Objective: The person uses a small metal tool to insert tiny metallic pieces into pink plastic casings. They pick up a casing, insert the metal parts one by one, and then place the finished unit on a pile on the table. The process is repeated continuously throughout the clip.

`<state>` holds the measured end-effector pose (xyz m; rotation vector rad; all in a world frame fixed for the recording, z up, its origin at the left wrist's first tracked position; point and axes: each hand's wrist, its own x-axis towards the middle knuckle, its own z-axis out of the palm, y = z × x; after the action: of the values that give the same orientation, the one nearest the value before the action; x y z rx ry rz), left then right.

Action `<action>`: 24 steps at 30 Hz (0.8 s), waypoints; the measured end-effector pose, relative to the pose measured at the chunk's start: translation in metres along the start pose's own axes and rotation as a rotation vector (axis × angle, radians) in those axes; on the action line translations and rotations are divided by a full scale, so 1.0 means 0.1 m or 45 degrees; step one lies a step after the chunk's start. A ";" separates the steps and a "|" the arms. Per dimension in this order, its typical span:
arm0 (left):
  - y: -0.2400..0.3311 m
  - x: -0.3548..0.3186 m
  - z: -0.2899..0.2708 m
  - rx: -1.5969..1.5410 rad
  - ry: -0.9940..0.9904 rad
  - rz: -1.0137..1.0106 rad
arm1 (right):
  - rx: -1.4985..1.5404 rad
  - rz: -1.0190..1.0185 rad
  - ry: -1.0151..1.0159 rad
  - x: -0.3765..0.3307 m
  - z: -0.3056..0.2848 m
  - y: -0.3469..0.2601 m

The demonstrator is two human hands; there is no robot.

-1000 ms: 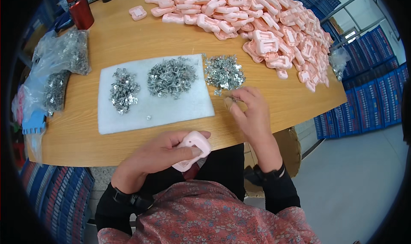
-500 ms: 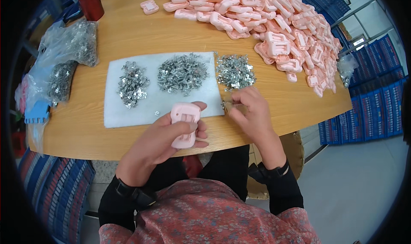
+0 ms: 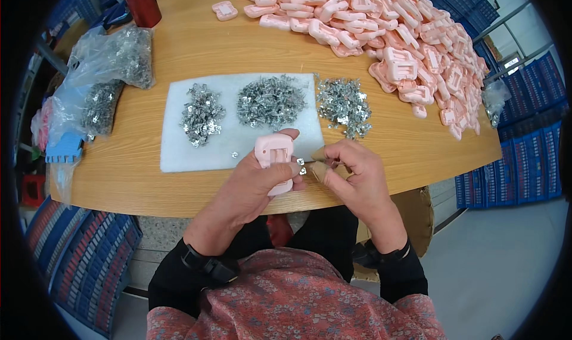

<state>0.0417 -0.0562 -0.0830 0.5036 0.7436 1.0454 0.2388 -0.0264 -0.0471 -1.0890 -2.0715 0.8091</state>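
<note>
1. Two bare hands meet just above the near edge of the round wooden table. The left hand is curled around a pink moulded plastic piece with a slotted face, thumb and fingers clamped on its sides, so that the piece stands face-up in the grip.
2. Just right of the pink piece, the right hand has its thumb and forefinger pressed together on a small shiny metal clip; the clip sits at the right edge of the pink piece, and whether it touches cannot be told.
3. Directly beyond both hands lies a white rectangular foam pad. It carries a small heap of metal clips beyond the left hand and to its left, and a larger middle heap of metal clips straight beyond it.
4. Beyond the right hand, a third heap of metal clips rests at the pad's right edge, mostly on the bare wood.
5. Far beyond and right of the right hand spreads a large pile of pink plastic pieces.
6. Far left of the left hand lie clear plastic bags of metal clips, with a blue plastic comb-like part nearer, and a dark red cylindrical bottle farthest off.
</note>
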 end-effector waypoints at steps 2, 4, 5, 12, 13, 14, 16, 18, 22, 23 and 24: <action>-0.01 0.01 0.00 -0.015 -0.009 0.047 | 0.066 0.202 -0.010 -0.06 0.04 -0.02; -0.04 0.00 0.01 -0.008 -0.004 0.072 | 0.262 0.305 -0.013 -0.10 0.11 0.05; -0.04 0.01 0.02 0.009 0.001 0.079 | 0.359 0.357 -0.014 -0.12 0.14 0.07; -0.07 0.02 -0.01 0.048 0.028 0.148 | 0.774 0.522 0.011 -0.14 0.26 0.01; -0.07 0.02 -0.01 0.054 0.032 0.156 | 0.749 0.515 0.026 -0.15 0.28 0.04; -0.08 0.02 -0.01 0.060 0.035 0.164 | 0.724 0.509 0.041 -0.15 0.30 0.05; -0.08 0.02 0.01 0.048 0.046 0.170 | 0.862 0.588 0.054 -0.13 0.30 0.05; -0.05 0.01 0.02 0.013 0.065 0.178 | 1.040 0.664 0.049 -0.12 0.28 0.05; 0.02 0.07 -0.02 -0.249 -0.024 0.326 | 1.389 0.810 -0.007 -0.19 0.22 0.04; 0.02 0.11 0.00 -0.153 0.011 0.419 | 1.454 0.847 -0.022 -0.20 0.24 0.02; -0.01 0.12 0.02 -0.062 0.049 0.500 | 1.562 0.887 -0.050 -0.22 0.27 -0.02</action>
<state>0.0475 -0.0453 -0.0858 0.6031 0.6651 1.4383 0.2262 -0.0521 -0.0673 -0.9746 -0.7719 2.0343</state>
